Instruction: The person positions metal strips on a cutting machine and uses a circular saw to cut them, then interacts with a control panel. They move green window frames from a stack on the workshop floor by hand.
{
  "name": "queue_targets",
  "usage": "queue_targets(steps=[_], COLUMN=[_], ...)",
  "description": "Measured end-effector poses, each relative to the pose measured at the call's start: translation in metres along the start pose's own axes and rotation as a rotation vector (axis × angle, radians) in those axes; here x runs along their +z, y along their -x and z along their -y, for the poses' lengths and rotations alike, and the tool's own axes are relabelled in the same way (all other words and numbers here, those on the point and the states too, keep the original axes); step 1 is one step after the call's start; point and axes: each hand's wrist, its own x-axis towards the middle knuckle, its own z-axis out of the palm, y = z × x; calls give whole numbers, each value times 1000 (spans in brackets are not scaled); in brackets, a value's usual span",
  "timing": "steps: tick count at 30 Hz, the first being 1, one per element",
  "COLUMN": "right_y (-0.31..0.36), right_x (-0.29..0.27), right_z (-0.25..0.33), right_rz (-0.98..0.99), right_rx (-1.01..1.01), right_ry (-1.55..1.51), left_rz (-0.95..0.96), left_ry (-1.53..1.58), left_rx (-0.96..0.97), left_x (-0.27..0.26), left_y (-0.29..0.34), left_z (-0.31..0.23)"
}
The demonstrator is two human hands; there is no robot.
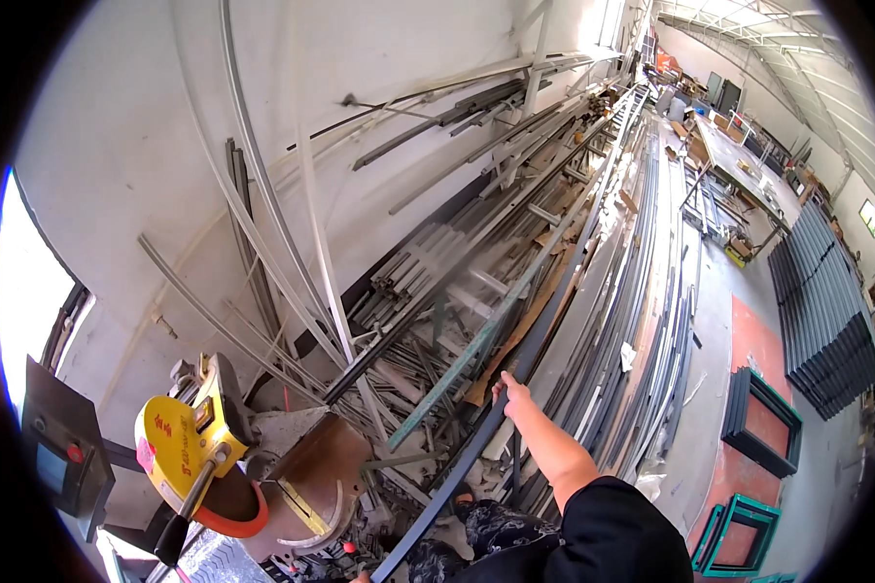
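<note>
The right arm comes in from the lower edge, its upper part in a loose black sleeve (617, 534), and reaches forward and across to the left. The bare right forearm (554, 442) runs in a nearly straight line to the wrist. At its end the bare right hand (517, 396) is closed in a grip, fingers curled around. Of the left hand (363, 577), only a small skin-toned sliver shows at the bottom edge; its finger pose cannot be made out.
</note>
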Motion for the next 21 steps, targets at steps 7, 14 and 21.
queue_targets(steps=[7, 14, 21], right_y=[11, 38, 32], right_x=[-60, -49, -70], right_z=[-52, -29, -45], right_rz=[-125, -247, -290], right_rx=[-69, -105, -153], right_ry=[129, 320, 318], left_rz=[701, 1132, 1059], left_ry=[594, 1026, 960], left_rx=[-56, -71, -78], left_x=[-23, 23, 67], left_y=[-50, -74, -73], left_z=[-95, -85, -67])
